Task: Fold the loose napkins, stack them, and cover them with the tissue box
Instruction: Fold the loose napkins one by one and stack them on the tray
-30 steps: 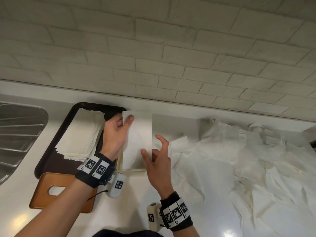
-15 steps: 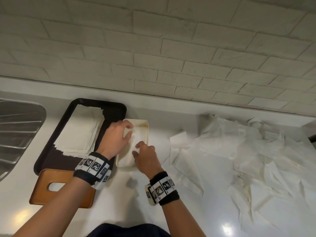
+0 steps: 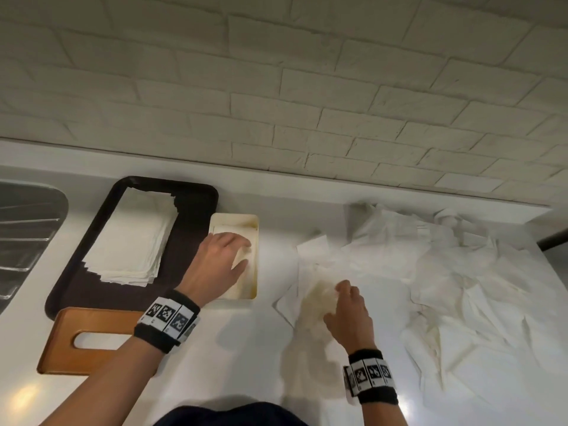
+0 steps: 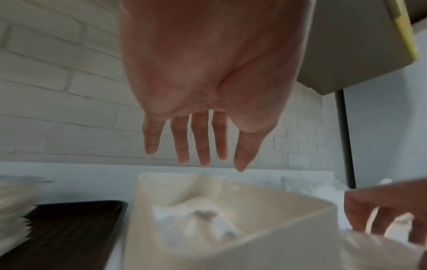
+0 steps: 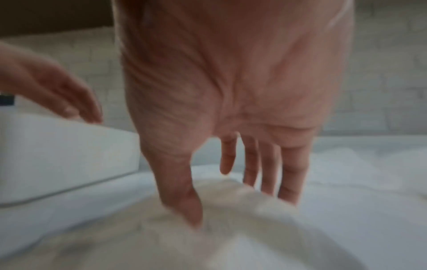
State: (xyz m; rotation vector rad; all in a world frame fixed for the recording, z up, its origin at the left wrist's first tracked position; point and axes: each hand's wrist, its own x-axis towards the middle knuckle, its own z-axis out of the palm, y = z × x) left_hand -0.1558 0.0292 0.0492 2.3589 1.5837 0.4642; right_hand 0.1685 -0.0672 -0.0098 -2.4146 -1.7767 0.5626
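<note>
A cream tissue box base (image 3: 253, 259) stands right of the black tray (image 3: 196, 204), with a folded napkin (image 4: 196, 224) inside. My left hand (image 3: 229, 256) is over that box, fingers straight and spread, holding nothing. A stack of folded napkins (image 3: 129, 238) lies on the tray. My right hand (image 3: 344, 290) reaches into the near edge of the loose napkins and pinches one loose napkin (image 5: 242, 204) between thumb and fingers; it is blurred. The wooden tissue box cover (image 3: 89, 339) lies at the front left.
A big heap of crumpled loose napkins (image 3: 455, 272) covers the right half of the white counter (image 3: 239, 348). A steel sink (image 3: 27, 229) is at the far left. A white brick wall (image 3: 276, 87) runs behind.
The folded napkin held up by both hands now lies in the cream box under my left hand. My right hand has moved right onto the loose napkins and pinched one.
</note>
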